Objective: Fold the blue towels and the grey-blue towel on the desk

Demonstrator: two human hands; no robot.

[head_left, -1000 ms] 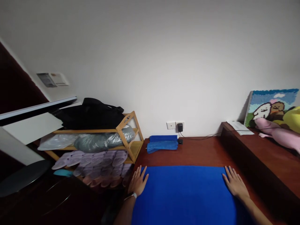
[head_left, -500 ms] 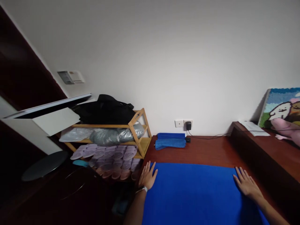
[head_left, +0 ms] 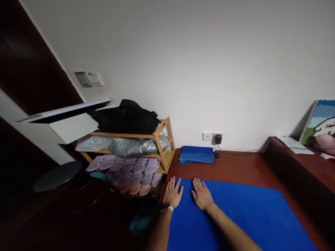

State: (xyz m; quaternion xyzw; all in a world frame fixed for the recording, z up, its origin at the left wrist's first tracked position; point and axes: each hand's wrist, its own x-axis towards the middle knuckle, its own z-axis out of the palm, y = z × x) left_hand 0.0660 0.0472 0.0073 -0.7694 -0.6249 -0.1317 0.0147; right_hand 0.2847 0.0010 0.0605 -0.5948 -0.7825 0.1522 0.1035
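A blue cloth point(head_left: 251, 209) lies spread flat over the dark red wooden table. My left hand point(head_left: 173, 194) rests at the cloth's far left corner, palm down with the fingers apart; a watch is on that wrist. Close to its right, my right hand point(head_left: 202, 195) lies flat on the cloth by the far edge, holding nothing. Beyond the hands, against the wall, is a folded blue cloth bundle point(head_left: 197, 158).
A wooden rack point(head_left: 164, 158) with lilac slippers point(head_left: 131, 165) and a black bag point(head_left: 128, 118) stands left of the table. A black plug adapter point(head_left: 218, 139) sits in the wall socket, its cable running right. A raised ledge point(head_left: 320, 167) borders the right side.
My right hand has moved left across the cloth, from its far right corner to near my left hand. The left hand stays at the left corner. The view has shifted slightly left.
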